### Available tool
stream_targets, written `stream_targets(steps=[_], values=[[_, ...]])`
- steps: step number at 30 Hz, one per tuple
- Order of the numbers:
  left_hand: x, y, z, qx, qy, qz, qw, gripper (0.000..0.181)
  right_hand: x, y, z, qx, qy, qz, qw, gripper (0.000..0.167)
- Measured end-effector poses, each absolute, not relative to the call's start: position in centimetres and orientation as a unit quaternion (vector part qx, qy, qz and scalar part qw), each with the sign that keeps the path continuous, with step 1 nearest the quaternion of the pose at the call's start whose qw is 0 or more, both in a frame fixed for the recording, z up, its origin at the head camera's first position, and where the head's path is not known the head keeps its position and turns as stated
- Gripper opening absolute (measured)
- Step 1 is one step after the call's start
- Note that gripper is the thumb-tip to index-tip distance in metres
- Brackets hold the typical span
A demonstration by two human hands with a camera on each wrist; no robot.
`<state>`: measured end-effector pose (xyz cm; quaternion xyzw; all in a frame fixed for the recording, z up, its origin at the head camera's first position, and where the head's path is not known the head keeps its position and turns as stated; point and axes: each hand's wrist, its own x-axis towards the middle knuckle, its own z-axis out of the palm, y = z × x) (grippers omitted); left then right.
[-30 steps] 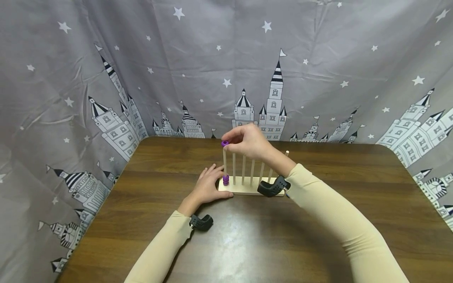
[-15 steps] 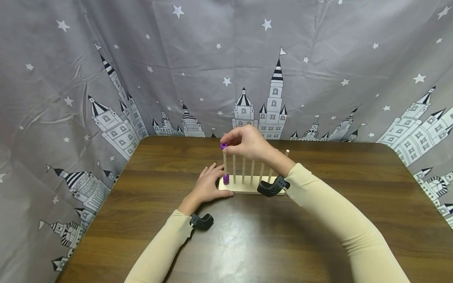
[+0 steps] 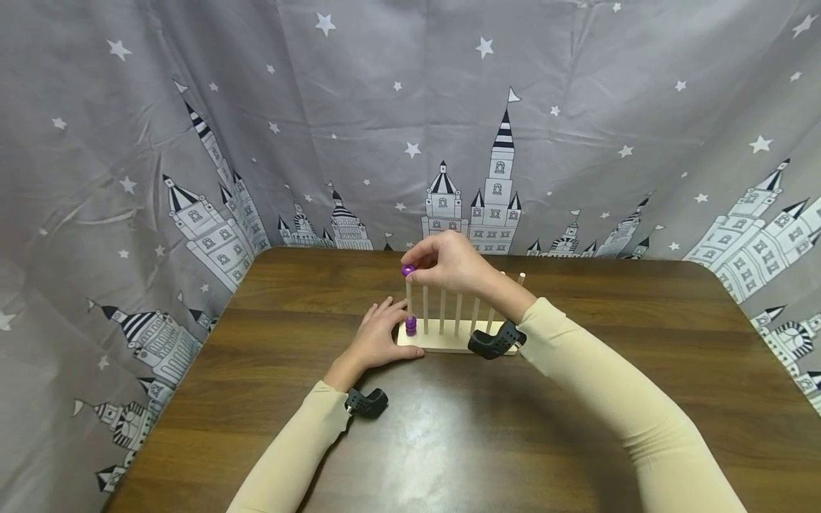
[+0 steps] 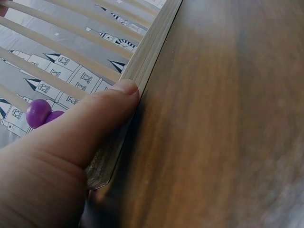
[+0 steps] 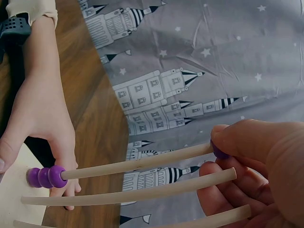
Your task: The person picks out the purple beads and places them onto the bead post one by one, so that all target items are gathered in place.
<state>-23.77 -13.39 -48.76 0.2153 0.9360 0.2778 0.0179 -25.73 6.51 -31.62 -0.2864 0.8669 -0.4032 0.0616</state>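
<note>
A light wooden stand has a flat base (image 3: 449,343) and a row of upright pegs. Several purple beads (image 3: 411,326) are stacked at the foot of the leftmost peg (image 5: 137,164). At that peg's top, my right hand (image 3: 454,265) pinches another purple bead (image 3: 408,271) between thumb and fingers; the peg end sits at its hole. My left hand (image 3: 375,340) holds the left end of the base, the thumb (image 4: 102,111) along its front edge and the other fingers toward the back.
The stand is on a brown wooden table (image 3: 308,285). Behind and to the left hangs a grey curtain (image 3: 359,107) printed with castles and stars. The right forearm crosses in front of the stand's right end, hiding part of it.
My right hand has lowered slightly, bringing the pinched bead down onto the tip of the leftmost peg. The left hand stays in place on the base.
</note>
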Motion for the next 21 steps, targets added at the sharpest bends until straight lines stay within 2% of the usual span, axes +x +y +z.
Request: stream_targets(steps=[21], values=[[-23.94, -13.45, -49.19, 0.213, 0.938, 0.273, 0.016, 0.066, -25.56, 6.6, -31.78, -0.294, 0.877, -0.376, 0.05, 0.025]])
